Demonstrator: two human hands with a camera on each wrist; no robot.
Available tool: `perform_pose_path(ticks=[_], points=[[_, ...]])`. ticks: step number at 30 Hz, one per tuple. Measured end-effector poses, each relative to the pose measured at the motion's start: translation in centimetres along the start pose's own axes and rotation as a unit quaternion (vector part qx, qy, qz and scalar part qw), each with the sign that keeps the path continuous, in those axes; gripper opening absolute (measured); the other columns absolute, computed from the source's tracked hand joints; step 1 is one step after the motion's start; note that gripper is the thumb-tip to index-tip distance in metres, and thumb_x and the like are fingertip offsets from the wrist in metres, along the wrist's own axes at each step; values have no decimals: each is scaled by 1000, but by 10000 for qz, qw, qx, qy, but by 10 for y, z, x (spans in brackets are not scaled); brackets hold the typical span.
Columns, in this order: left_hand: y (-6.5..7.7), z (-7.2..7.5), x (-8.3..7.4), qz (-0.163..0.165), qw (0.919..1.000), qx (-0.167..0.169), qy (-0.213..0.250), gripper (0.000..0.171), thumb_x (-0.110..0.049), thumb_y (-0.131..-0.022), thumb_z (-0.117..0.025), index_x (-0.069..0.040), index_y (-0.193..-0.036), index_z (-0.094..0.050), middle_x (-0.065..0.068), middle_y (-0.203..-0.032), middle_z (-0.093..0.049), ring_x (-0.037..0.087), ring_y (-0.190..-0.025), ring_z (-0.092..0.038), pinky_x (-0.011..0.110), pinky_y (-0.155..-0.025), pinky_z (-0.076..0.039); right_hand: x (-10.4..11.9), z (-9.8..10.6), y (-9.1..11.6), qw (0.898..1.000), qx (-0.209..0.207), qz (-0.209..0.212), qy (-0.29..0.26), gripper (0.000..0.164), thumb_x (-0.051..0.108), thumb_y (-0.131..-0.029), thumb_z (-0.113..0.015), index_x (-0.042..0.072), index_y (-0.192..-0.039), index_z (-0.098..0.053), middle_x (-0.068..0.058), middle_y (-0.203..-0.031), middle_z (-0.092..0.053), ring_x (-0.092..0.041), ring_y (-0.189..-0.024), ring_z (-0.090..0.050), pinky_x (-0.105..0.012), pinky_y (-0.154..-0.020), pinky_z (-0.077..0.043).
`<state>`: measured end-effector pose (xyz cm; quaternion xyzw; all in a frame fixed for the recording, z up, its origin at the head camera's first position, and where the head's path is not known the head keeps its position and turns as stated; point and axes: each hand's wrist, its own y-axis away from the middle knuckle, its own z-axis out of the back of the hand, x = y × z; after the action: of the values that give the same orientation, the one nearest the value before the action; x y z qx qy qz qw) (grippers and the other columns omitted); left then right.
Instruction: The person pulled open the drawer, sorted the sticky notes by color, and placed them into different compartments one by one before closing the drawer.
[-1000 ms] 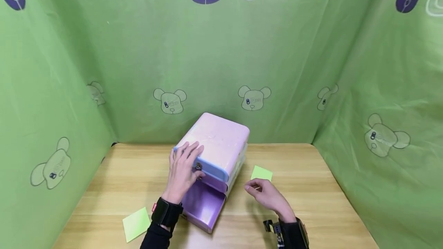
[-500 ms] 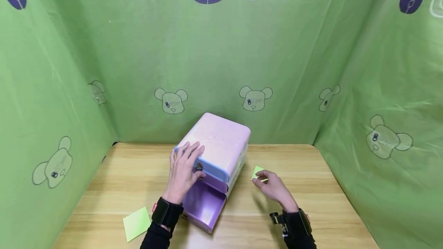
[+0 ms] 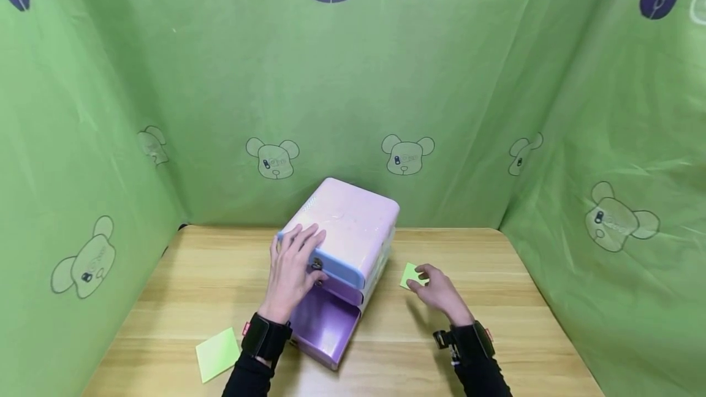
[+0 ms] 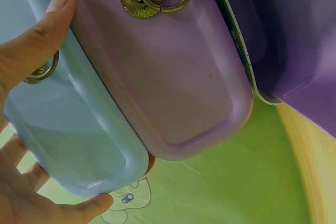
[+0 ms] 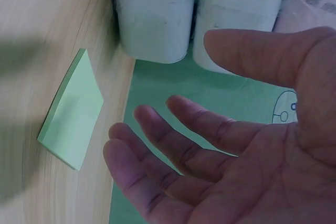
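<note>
A small drawer cabinet (image 3: 347, 219) has a pink top, a light blue top drawer front (image 4: 79, 129), a mauve one (image 4: 168, 77) beneath it, and a purple lowest drawer (image 3: 325, 326) pulled out. My left hand (image 3: 289, 274) holds the cabinet's upper front edge, fingers over the top and thumb on the front beside a brass ring pull. Above a light green sticky note pad (image 5: 73, 111) to the cabinet's right, my right hand (image 3: 438, 293) hovers with fingers spread and slightly bent. In the right wrist view a gap shows between its fingertips and the pad.
Another green sticky note pad (image 3: 217, 355) lies at the front left of the wooden table (image 3: 496, 348). Green printed cloth (image 3: 342, 78) stands behind the table and along both sides. The pulled-out drawer sticks out toward the front.
My right hand has moved to the right and slightly up, over the right sticky note pad, and its fingers have spread. My left hand stays on the cabinet.
</note>
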<state>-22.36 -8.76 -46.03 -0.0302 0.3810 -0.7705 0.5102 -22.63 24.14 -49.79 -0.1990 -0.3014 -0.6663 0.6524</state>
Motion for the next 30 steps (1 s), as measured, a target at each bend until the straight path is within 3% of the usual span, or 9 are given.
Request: perform_pose_path(ticks=[13, 25, 30], points=[[0, 0, 0, -9, 10000, -28, 20, 92, -27, -53, -95, -19, -137, -61, 5, -148, -59, 34, -140, -49, 76, -116, -25, -9, 6, -14, 9996, 68, -108, 233, 61, 24, -97, -63, -10, -143, -43, -40, -138, -53, -56, -126, -53, -65, -103, -48], [-1, 0, 0, -24, 10000, 11, -21, 92, -29, -52, -95, -20, -137, -61, 4, -148, -59, 34, -139, -50, 77, -115, -27, -16, 7, -29, 9988, -21, -39, 484, 63, 22, -95, -66, -13, -141, -43, -40, -131, -57, -54, -121, -57, -61, -101, -51], [-2, 1, 0, -35, 10000, -14, -10, 91, -28, -53, -96, -21, -137, -61, 4, -147, -60, 34, -139, -50, 76, -115, -27, -20, 8, -40, 9977, -3, -118, 670, 69, 24, -96, -66, -16, -143, -38, -43, -134, -54, -56, -126, -53, -61, -105, -49]])
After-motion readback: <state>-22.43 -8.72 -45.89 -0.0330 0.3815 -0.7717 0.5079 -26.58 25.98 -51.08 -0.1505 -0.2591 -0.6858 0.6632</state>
